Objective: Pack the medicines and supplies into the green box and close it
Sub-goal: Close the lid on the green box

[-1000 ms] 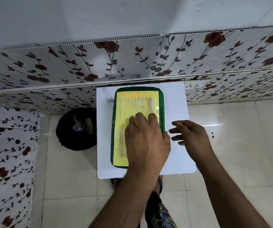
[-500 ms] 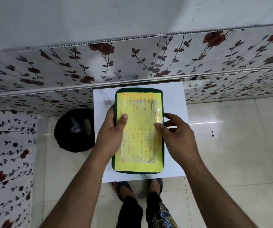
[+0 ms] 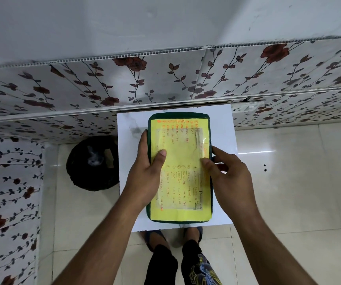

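The green box (image 3: 179, 117) lies shut on the small white table (image 3: 128, 124), its lid covered by a yellow handwritten sheet (image 3: 184, 153). My left hand (image 3: 147, 173) grips the box's left side, thumb pressed on the lid. On the right edge my right hand (image 3: 227, 177) holds the box, thumb on the yellow sheet and fingers around the side. No medicines or supplies show outside the box.
A black round bin (image 3: 92, 163) stands on the floor left of the table. A flowered wall panel (image 3: 165, 83) runs right behind the table. My feet in sandals (image 3: 171, 235) stand at the table's near edge on pale floor tiles (image 3: 288, 182).
A second ago my left hand lay flat on the lid and my right hovered beside it. Now both hands grip the box's sides; over the last half second they barely shifted.
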Tool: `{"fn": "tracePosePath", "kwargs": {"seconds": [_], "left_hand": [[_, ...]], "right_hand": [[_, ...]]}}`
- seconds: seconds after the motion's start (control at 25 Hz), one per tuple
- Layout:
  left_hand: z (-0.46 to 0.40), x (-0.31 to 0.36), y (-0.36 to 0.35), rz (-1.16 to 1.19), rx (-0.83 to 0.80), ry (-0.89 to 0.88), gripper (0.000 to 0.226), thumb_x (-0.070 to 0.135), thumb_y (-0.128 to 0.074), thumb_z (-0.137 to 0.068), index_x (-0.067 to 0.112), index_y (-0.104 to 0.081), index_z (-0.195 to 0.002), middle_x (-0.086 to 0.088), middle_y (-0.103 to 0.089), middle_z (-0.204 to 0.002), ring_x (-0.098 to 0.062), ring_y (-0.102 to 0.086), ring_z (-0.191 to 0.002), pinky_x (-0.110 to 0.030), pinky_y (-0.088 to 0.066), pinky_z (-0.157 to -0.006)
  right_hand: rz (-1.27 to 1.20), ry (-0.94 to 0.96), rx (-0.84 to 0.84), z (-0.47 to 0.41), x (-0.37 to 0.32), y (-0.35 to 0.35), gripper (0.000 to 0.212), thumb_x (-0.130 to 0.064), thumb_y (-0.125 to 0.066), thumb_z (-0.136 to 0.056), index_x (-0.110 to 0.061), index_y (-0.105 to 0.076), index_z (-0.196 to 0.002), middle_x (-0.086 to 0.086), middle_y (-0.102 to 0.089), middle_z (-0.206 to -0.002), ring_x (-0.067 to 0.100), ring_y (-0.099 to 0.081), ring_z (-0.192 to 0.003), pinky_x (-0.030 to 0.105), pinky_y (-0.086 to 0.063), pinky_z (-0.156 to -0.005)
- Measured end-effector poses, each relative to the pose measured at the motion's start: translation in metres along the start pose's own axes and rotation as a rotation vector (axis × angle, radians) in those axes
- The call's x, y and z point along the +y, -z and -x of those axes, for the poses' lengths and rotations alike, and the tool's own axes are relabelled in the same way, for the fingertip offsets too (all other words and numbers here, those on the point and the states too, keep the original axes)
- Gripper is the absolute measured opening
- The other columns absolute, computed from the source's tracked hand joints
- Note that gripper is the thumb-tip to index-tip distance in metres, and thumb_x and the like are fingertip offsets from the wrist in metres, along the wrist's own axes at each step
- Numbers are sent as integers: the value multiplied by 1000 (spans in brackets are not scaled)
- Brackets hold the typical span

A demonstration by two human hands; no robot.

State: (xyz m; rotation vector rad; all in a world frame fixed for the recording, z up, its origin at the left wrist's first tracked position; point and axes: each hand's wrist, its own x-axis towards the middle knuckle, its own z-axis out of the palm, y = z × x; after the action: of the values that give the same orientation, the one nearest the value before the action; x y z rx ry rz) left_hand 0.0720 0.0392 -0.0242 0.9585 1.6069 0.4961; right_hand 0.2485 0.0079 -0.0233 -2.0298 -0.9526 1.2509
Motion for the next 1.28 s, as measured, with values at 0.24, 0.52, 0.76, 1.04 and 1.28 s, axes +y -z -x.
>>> {"fn": "tracePosePath", "kwargs": {"seconds": [0.24, 0.52, 0.76, 1.04, 1.28], "left_hand": [[-8, -1, -2, 85, 9, 17, 60, 29, -50, -98, 49, -20, -147, 27, -56, -119, 12, -54, -97, -10, -43, -74], [-49, 20, 6, 134, 92, -23, 44, 52, -50, -93, 35, -50, -133, 13, -60, -127, -8, -55, -118, -34, -42, -101], [-74, 27, -6, 90, 128, -39, 28, 45, -38, -100, 31, -58, -88, -6, -64, -92, -17, -56, -82, -27, -42, -70], [-81, 24, -10, 77, 193, -117, 36, 35, -39, -102, 9, -57, -85, -8, -45, -71, -18, -37, -64, -23, -27, -49], [-52, 22, 7, 31, 208, -138, 42, 47, -42, -98, 28, -54, -134, 18, -59, -116, 6, -55, -99, -12, -39, -81]], "right_hand": [[-3, -111, -46, -13, 4, -3, 39, -27, -63, -93, -32, -59, -132, 0, -63, -116, 14, -63, -97, 24, -50, -70], [-280, -72, -43, -63, -29, -14, 35, -35, -48, -100, -22, -61, -130, -7, -66, -120, 11, -60, -111, 34, -46, -97], [-326, -41, 6, -82, -25, -39, 39, -36, -44, -101, -16, -63, -74, 3, -60, -68, 19, -55, -68, 33, -42, -69], [-299, -84, 73, -84, -31, -43, 37, -32, -44, -102, -9, -73, -93, -1, -67, -76, 16, -60, -73, 30, -46, -71], [-206, -22, -13, -58, -23, -16, 41, -39, -46, -101, -20, -56, -135, -8, -62, -127, 9, -57, -115, 22, -44, -88]]}}
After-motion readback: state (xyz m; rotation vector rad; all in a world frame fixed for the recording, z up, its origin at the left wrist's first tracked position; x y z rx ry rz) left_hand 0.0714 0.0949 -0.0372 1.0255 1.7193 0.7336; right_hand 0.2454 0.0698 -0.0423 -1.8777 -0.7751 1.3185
